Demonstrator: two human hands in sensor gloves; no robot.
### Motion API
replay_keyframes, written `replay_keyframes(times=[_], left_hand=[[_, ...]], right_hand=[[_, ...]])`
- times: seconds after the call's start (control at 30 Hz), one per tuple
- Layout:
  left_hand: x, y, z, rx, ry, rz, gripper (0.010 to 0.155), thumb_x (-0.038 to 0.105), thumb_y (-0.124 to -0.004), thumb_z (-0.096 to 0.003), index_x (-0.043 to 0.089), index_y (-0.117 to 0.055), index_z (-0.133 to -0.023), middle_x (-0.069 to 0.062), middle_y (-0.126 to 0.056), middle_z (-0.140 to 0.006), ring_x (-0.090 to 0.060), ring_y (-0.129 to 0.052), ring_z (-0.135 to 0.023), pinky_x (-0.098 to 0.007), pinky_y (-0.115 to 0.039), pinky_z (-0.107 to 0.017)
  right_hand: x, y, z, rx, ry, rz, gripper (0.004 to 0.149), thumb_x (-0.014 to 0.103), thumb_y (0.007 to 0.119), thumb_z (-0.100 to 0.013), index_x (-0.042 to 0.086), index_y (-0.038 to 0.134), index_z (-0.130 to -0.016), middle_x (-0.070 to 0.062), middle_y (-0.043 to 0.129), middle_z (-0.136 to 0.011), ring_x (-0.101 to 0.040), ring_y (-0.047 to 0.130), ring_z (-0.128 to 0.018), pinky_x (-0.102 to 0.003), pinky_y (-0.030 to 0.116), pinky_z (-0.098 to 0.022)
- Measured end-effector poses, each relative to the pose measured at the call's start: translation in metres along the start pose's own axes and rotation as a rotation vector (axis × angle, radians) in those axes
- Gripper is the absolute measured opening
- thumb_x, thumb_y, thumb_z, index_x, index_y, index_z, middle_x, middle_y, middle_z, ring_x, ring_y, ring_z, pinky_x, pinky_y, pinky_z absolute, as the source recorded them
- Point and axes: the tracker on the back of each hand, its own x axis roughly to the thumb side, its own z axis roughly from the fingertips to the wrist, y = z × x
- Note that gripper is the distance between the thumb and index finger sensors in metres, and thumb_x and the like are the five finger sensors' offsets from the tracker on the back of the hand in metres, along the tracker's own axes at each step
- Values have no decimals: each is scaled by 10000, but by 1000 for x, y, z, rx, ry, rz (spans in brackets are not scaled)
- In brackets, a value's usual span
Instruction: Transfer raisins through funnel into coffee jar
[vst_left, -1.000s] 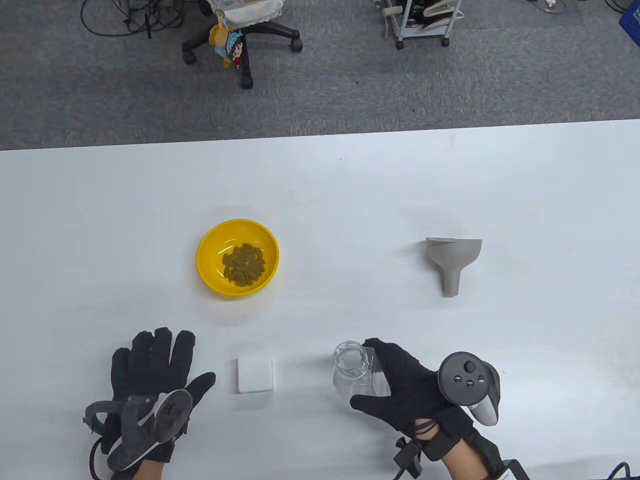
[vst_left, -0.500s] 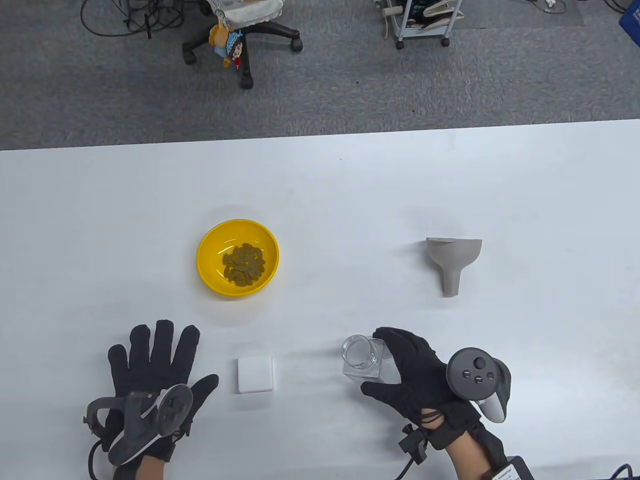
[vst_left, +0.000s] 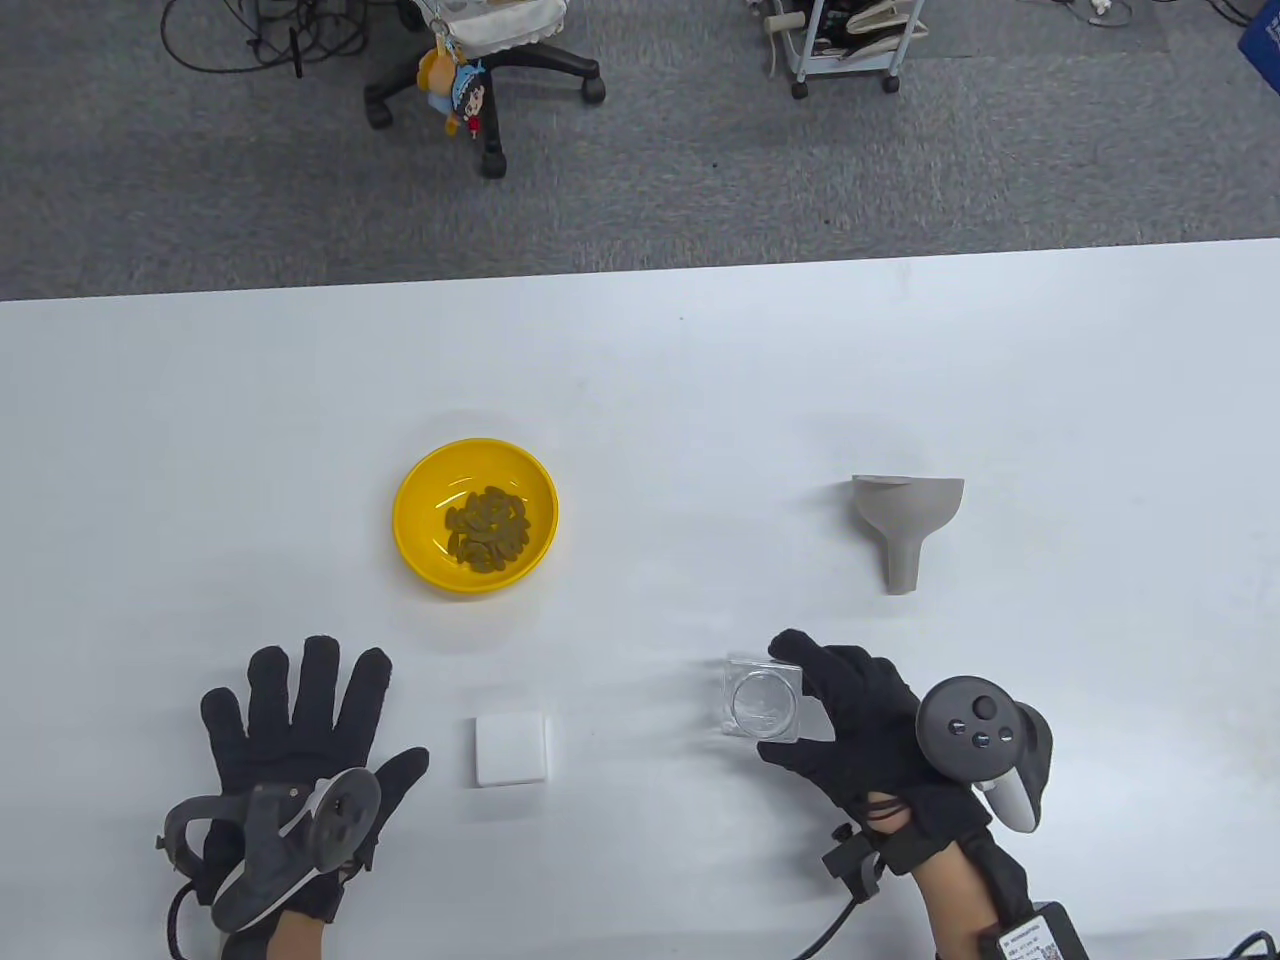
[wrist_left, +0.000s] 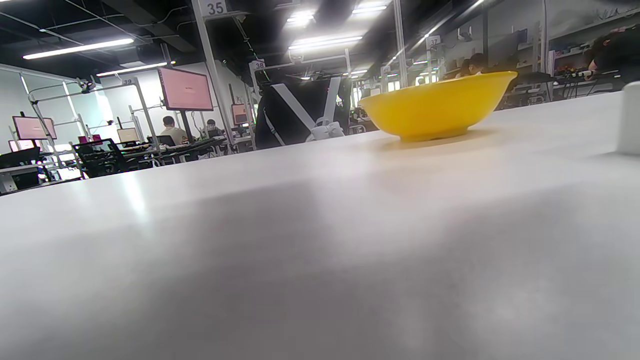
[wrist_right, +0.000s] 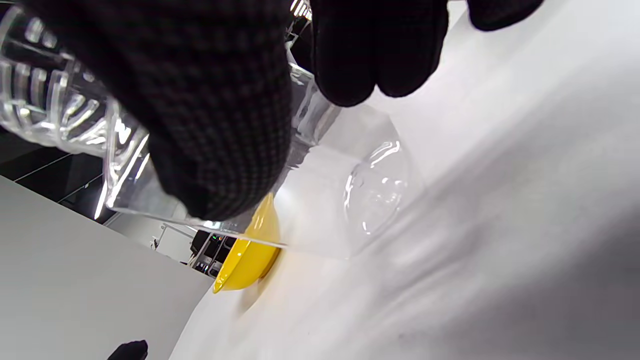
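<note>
A clear square coffee jar (vst_left: 762, 698) stands open near the table's front, right of centre. My right hand (vst_left: 835, 705) grips it from the right side; in the right wrist view the fingers (wrist_right: 220, 100) wrap the jar (wrist_right: 325, 190). A yellow bowl (vst_left: 476, 517) with raisins (vst_left: 486, 529) sits at centre left and shows in the left wrist view (wrist_left: 436, 111). A grey funnel (vst_left: 906, 520) lies on its side at the right. My left hand (vst_left: 300, 715) rests flat and open on the table, holding nothing.
A white square lid (vst_left: 511, 749) lies between the hands, near the front edge. Beyond the table's far edge are a grey carpet, an office chair (vst_left: 480, 60) and a cart (vst_left: 840, 40).
My right hand has moved the jar forward and to the right, from about the front edge toward the middle. The left hand shifted slightly forward and stays flat.
</note>
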Motion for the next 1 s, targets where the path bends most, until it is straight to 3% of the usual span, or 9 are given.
replay_keyframes(times=[0.47,1.0], left_hand=[[3,-2,-1,-35,-5,-6,892,866,-554,-372,479,-239,-1111,13,-315,-1279,-412,-291,-1153,-737,-294,-764],[4,-2,-2,-53,-2,0,903,865,-571,-368,477,-231,-1109,1,-308,-1274,-404,-299,-1150,-734,-295,-764]], right_hand=[[-23,6,-16,136,98,-81,839,360,1039,-319,345,616,-1043,-148,767,-989,-401,738,-888,-679,562,-683],[-23,-4,-11,57,138,-5,778,355,1008,-353,255,652,-1037,-160,757,-992,-414,735,-889,-671,577,-674]])
